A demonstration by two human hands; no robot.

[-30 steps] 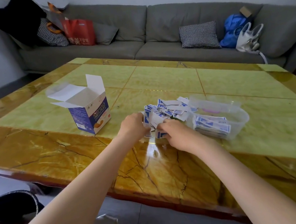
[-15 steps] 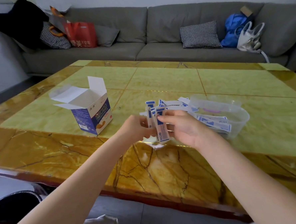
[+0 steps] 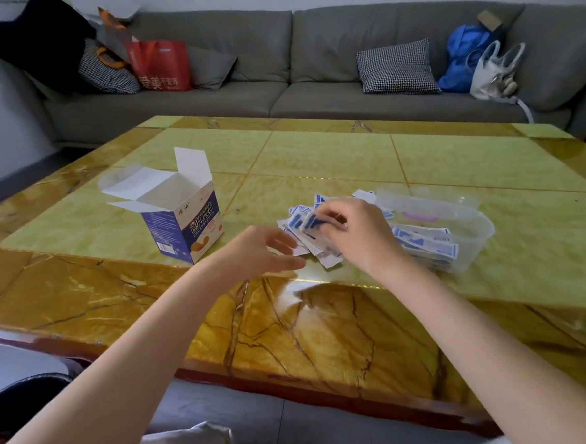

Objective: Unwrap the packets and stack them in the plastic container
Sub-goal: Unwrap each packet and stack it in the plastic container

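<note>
Packets [image 3: 310,220], blurred, pinched in the right hand [image 3: 354,231] just left of the tub [image 3: 470,221]; left hand [image 3: 262,254] spread, empty; best to square them flat onto the tub's stack.

left hand [image 3: 259,251] let go and opened, right hand [image 3: 350,233] alone carries blurred packet [image 3: 310,220]

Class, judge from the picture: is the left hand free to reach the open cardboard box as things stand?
Probably yes. The left hand hangs open and holds nothing, and bare table lies between it and the open cardboard box on its own side.
</note>
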